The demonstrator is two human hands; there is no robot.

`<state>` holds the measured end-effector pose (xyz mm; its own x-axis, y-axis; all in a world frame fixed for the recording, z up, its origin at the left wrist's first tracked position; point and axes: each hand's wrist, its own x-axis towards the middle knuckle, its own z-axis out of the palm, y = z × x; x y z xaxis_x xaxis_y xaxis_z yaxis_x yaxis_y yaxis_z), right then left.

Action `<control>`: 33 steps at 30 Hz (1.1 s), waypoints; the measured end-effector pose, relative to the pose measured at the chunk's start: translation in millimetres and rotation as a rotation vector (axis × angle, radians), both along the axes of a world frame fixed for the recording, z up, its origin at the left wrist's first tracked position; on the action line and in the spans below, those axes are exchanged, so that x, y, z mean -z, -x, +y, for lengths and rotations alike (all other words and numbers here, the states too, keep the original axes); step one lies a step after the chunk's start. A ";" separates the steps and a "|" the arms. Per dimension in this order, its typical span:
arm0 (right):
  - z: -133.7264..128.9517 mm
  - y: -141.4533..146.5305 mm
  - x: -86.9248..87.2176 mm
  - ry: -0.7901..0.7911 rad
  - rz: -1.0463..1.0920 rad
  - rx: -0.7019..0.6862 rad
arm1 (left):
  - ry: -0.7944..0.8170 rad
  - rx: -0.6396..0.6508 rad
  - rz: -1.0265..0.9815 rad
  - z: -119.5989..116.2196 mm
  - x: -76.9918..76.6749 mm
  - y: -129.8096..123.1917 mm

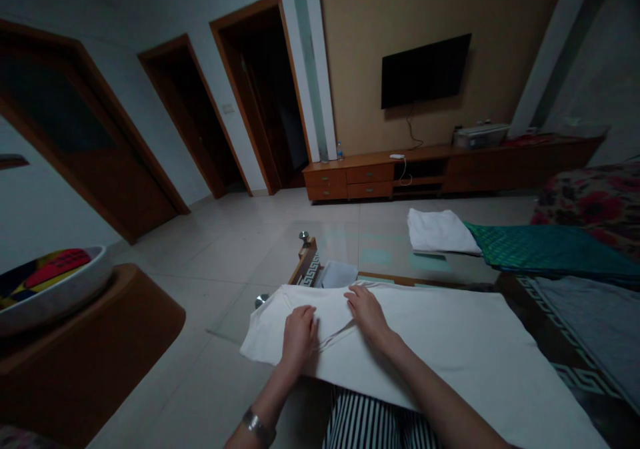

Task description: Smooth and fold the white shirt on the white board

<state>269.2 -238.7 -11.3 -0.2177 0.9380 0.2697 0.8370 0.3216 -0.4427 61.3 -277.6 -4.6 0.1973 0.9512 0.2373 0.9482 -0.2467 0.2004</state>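
Note:
A white garment (440, 329) lies spread over the glass table and hangs toward my lap, its narrower end at the left. My left hand (299, 334) is on the cloth near that end, fingers curled together at a fold of the fabric. To its right, my right hand (367, 309) rests on the garment with its fingertips near the far edge, the fingers bent and slightly apart. Between the two hands runs a slanting seam or opening in the fabric.
A folded white cloth (443, 231) and a green cloth (550, 247) lie on the table's far right. Nearer is a grey cloth (595, 319). At the left, a white basin (85, 282) with colourful fabric stands on a brown surface (145, 315).

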 end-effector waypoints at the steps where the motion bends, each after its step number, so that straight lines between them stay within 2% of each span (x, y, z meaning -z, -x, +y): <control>1: 7.3 7.7 -1.9 -0.007 -0.019 -0.016 | -0.029 -0.025 0.030 13.0 2.8 -2.4; 3: 20.8 20.3 2.5 -0.015 -0.066 -0.047 | -0.068 -0.073 0.107 37.5 10.6 -6.1; 6: 34.0 25.7 27.2 0.003 -0.113 -0.057 | -0.042 -0.147 0.191 63.4 26.2 -2.9; 9: 38.5 18.5 54.7 0.002 -0.088 -0.034 | -0.002 -0.211 0.225 74.7 41.6 10.5; 11: 38.6 12.9 63.7 -0.009 -0.059 -0.040 | -0.007 -0.210 0.242 77.7 49.3 19.5; 15: 35.1 4.2 60.2 -0.087 0.032 -0.020 | -0.033 -0.193 0.259 80.8 56.3 26.4; 18: 31.5 -5.3 53.3 -0.151 0.095 0.082 | -0.030 -0.195 0.263 81.9 55.9 25.0; 22: 32.8 -17.8 48.4 -0.096 0.086 0.208 | 0.005 -0.207 0.262 81.5 52.2 22.4; 27: 44.6 -21.1 46.9 -0.059 0.029 0.245 | 0.021 -0.204 0.259 81.7 51.4 22.5; 30: 49.6 -25.9 48.1 -0.074 0.109 0.261 | 0.017 -0.208 0.261 81.9 49.0 22.2; 33: 48.1 -34.8 49.3 -0.108 0.217 0.361 | 0.010 -0.245 0.274 81.9 38.9 13.3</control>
<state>303.9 -190.6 -60.7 0.1916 0.9075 0.3737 0.7956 0.0793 -0.6006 48.0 -195.7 -43.5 0.0185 0.9801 0.1976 0.9977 -0.0051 -0.0683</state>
